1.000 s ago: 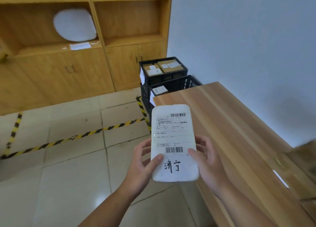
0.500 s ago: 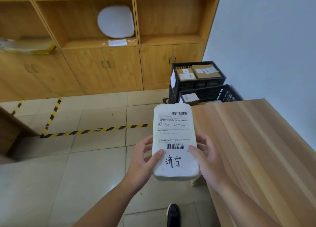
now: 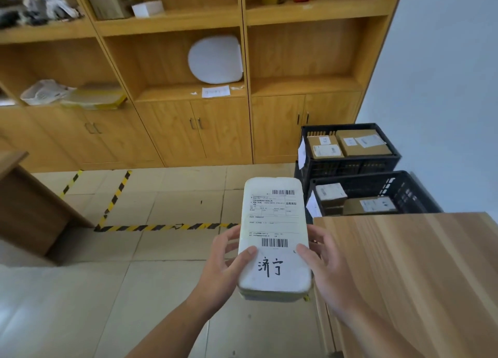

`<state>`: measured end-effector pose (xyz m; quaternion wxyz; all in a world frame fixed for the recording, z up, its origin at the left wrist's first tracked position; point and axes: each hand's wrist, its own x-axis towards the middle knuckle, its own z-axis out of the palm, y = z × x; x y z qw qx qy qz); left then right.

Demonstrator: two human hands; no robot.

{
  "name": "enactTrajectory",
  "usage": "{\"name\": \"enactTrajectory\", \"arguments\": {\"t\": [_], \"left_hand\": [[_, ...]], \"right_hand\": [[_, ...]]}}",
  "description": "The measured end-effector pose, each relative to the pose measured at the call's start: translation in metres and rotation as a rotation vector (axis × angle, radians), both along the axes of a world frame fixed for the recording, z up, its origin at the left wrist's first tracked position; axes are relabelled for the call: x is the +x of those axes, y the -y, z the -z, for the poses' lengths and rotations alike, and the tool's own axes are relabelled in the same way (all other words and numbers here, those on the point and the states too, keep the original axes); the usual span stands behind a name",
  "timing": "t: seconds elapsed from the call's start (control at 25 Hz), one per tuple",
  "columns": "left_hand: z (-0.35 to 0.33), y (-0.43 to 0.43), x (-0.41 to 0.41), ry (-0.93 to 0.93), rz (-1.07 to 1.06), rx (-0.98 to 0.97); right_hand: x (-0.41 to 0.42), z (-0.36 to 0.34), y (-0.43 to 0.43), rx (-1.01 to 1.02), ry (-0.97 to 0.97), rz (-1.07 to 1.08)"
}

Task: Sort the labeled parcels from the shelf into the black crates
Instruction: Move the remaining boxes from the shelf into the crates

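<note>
I hold a white padded parcel [image 3: 273,223] upright in front of me, its shipping label and handwritten characters facing me. My left hand [image 3: 225,263] grips its lower left edge with the thumb on the front. My right hand [image 3: 324,266] grips the lower right edge the same way. Two black crates stand at the right by the wall: the far crate [image 3: 347,166] holds brown labeled boxes, the near crate [image 3: 412,193] holds smaller labeled boxes. Another white parcel [image 3: 215,60] leans in a compartment of the wooden shelf [image 3: 172,23].
A wooden table [image 3: 417,277] fills the lower right, partly hiding the near crate. A wooden desk corner [image 3: 29,204] juts in at the left. Yellow-black tape [image 3: 161,227] marks the tiled floor. Bags and papers [image 3: 70,93] lie on the left shelf compartments.
The view has swung left and up, showing more of the shelf and both crates. The parcel stays held in both hands in the same grip.
</note>
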<state>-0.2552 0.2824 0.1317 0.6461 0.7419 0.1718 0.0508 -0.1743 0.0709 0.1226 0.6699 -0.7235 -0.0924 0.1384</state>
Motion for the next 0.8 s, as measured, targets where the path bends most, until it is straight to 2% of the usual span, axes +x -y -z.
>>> {"name": "enactTrajectory", "arguments": {"t": [0.32, 0.8], "left_hand": [[0.019, -0.075, 0.110, 0.008, -0.031, -0.058], [0.021, -0.211, 0.300, -0.001, 0.036, -0.065]], "right_hand": [[0.111, 0.011, -0.073, -0.043, -0.043, -0.038], [0.278, 0.011, -0.202, -0.063, -0.072, 0.073]]}}
